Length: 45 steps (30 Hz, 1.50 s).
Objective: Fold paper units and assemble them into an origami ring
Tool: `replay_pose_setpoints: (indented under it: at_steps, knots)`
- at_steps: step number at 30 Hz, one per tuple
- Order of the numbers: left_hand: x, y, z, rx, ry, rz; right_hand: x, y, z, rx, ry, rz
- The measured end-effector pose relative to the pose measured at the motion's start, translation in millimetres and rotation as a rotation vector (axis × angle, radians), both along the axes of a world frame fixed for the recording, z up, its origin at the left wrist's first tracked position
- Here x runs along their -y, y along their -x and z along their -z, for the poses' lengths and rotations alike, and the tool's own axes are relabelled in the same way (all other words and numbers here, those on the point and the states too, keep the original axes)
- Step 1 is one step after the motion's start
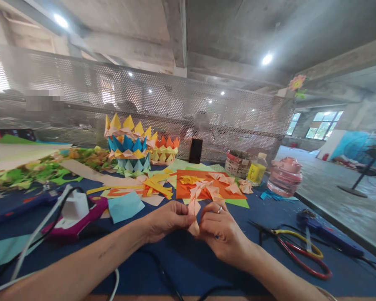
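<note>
My left hand and my right hand meet over the dark blue table, both pinching one folded piece of pale pink paper. A ring shows on a finger of my right hand. Just beyond the hands lies an orange sheet with more folded pink pieces and a yellow one on it. Stacked origami crowns in yellow, blue and orange stand further back to the left.
Red-and-yellow scissors and a blue glue gun lie at right. A purple glue gun with a white plug lies at left among cables. A pink jar, a small bottle and a basket stand behind. Perforated metal screen at back.
</note>
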<state>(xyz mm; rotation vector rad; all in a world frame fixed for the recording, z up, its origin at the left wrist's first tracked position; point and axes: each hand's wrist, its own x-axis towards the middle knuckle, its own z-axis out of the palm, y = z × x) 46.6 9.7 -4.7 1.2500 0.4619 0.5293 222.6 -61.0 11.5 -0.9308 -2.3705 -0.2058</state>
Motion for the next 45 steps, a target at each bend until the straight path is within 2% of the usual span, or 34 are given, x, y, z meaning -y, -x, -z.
replay_pose_setpoints:
  at_steps: [3, 6, 9, 11, 13, 16, 18, 22, 24, 27, 35, 41, 45]
  knots:
    - [-3, 4, -3.4, 0.012, 0.012, 0.026, -1, -1, -0.2, -0.003, 0.001, 0.048]
    - [-8, 10, -8.3, 0.079, 0.101, 0.032, -1, -1, -2.0, 0.008, 0.022, 0.072]
    - [-14, 13, -11.9, 0.151, 0.252, -0.033, 0, -1, -3.3, 0.039, 0.068, 0.060]
    - [-18, 12, -12.6, 0.104, 0.309, -0.126, 1, -1, -3.7, 0.047, 0.116, 0.022]
    - [-20, 11, -11.8, -0.028, 0.230, -0.254, 3, -1, -4.5, 0.034, 0.168, -0.025]
    - [-21, 8, -9.3, -0.203, -0.003, -0.407, 3, -5, -7.5, -0.062, 0.192, -0.024]
    - [-24, 9, -7.1, -0.254, -0.115, -0.462, 0, -11, -9.7, -0.197, 0.159, 0.074]
    - [-38, 13, -0.6, -0.324, -0.342, -0.578, -16, -31, -9.4, -0.483, 0.095, 0.382]
    - [-47, 17, 3.1, -0.357, -0.460, -0.612, -26, -40, -6.3, -0.506, 0.138, 0.487]
    - [-54, 21, 6.8, -0.401, -0.601, -0.636, -33, -48, -0.9, -0.407, 0.267, 0.556]
    - [-48, 22, 2.1, -0.499, -0.809, -0.669, -33, -44, 6.1, -0.265, 0.400, 0.541]
    - [-52, 19, 5.0, -0.555, -0.855, -0.638, -35, -39, 8.3, -0.204, 0.413, 0.481]
    - [-50, 21, -0.9, -0.614, -0.881, -0.630, -32, -36, 8.0, -0.224, 0.391, 0.431]
